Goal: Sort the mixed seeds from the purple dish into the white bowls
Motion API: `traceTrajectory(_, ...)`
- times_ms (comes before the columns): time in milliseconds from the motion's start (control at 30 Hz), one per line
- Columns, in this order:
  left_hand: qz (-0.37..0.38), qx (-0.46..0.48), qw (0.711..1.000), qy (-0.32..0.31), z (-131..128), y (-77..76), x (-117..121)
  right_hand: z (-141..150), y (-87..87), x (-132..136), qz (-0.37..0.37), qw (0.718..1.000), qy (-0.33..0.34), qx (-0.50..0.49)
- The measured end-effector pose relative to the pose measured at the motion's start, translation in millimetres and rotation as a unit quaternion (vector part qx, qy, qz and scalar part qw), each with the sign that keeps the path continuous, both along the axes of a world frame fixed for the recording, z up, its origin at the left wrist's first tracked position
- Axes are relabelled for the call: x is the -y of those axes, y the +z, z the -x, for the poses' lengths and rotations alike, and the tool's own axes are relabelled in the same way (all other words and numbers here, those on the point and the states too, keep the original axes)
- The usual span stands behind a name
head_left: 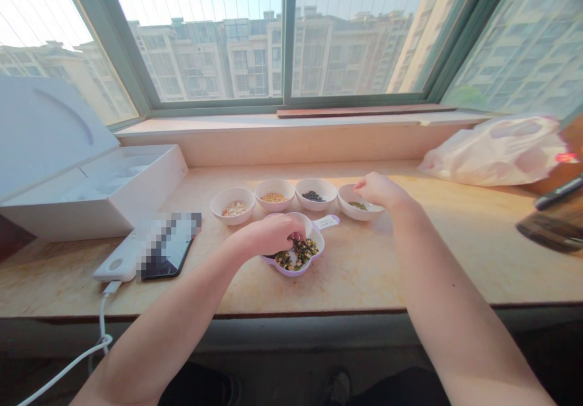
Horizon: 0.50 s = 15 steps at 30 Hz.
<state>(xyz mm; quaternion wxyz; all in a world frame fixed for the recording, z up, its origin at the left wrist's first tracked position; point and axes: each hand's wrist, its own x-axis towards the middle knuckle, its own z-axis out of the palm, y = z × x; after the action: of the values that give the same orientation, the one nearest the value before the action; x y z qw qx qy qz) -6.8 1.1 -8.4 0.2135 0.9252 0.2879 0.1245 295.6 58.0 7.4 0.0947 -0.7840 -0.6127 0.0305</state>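
Observation:
My left hand (279,234) reaches over a purple-rimmed bowl (321,249) filled with mixed beans (298,254) in black, green and yellow. Its fingers are bent together at the beans, the tips partly hidden. My right hand (381,189) is at the rim of the rightmost white bowl (375,212), which holds a few green beans (357,205). Thumb and fingers there are pinched together; anything between them is too small to see. Beside it stand white bowls of black beans (313,196), yellow beans (274,198) and pale flat seeds (235,208).
A white label (327,222) lies on the purple bowl's handle. At left are an open white box (150,181), a phone (175,248) and a white power bank (119,260) with a cable (102,315). A plastic bag (496,151) and a dark glossy object (553,227) sit at right.

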Motion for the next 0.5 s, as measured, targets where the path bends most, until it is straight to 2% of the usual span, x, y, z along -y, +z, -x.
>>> traceTrajectory(100,0.001,0.005,1.0,0.003,-0.2,-2.6,-1.2,2.2,0.0,0.6,0.007,1.0,-0.004,-0.006)
traceTrajectory(300,-0.004,-0.05,0.999,0.003,0.2,-1.1,-1.6,6.3,1.2,1.5,0.005,1.0,0.0,-0.009)
traceTrajectory(500,0.01,-0.021,1.0,-0.011,2.0,6.5,4.0,10.9,3.5,4.5,-0.002,1.0,-0.016,-0.015)
